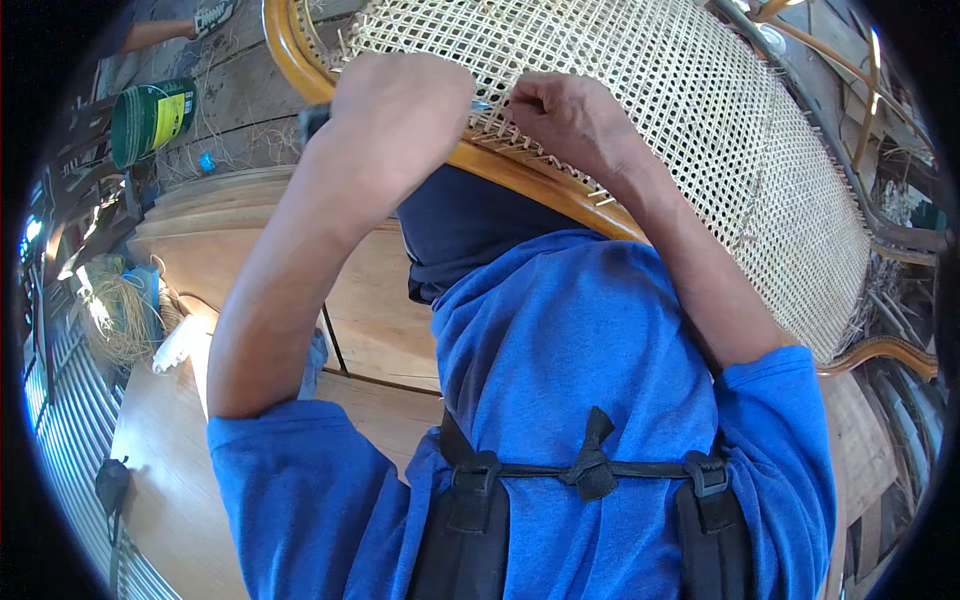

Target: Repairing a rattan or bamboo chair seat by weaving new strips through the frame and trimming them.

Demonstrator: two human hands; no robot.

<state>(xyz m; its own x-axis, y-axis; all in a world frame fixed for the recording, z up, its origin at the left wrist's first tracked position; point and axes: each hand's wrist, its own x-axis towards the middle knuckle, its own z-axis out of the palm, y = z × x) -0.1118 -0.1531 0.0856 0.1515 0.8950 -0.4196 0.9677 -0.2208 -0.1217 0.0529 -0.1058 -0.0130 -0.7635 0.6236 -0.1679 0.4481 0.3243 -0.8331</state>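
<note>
A pale woven cane panel spans a curved, varnished wooden frame in front of my body. Short cane ends stick up along the near inner edge. My left hand is closed in a fist over that edge. A dark object shows beside its wrist; its kind is unclear. Between the hands a small bluish tip is visible, its other end hidden. My right hand, fingers curled together, rests at the weave just right of the tip. What either hand grips is hidden.
A green bucket with a yellow label stands at the far left. Wooden planks lie left of my legs. A bundle of loose cane strands sits farther left. At the upper left are another person's foot and leg. Curved wooden pieces are at right.
</note>
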